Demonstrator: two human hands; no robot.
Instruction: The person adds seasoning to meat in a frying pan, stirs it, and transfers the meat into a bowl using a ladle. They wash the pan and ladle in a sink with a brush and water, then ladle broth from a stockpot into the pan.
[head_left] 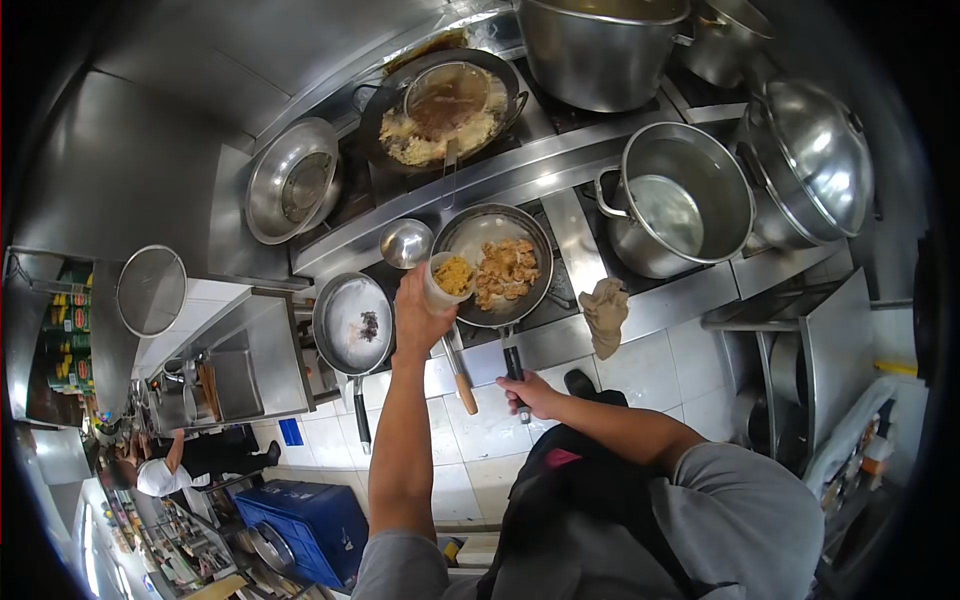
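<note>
My left hand (pixel 418 318) is wrapped round a translucent plastic tub (pixel 440 294) with yellow-orange crumbly food (pixel 454 276) inside. The tub is tilted beside the left part of a frying pan (pixel 465 230). Browned, chunky pieces of food (pixel 507 272) lie in that pan on the stove. My right hand (pixel 530 394) is closed round the pan's black handle (pixel 514 365). Left of the tub sits a steel ladle (pixel 406 243), and its wooden handle (pixel 464 390) points towards me. Another frying pan (pixel 350 320), with a small dark heap in it, stands to the left.
A wok (pixel 400 160) of oil and frothy bits, with a strainer (pixel 450 105) in it, stands at the back. Large pots (pixel 687 200) occupy the right. A tan cloth (pixel 605 318) hangs over the stove's front edge. Another person (pixel 165 475) is far left, near a blue bin (pixel 305 530).
</note>
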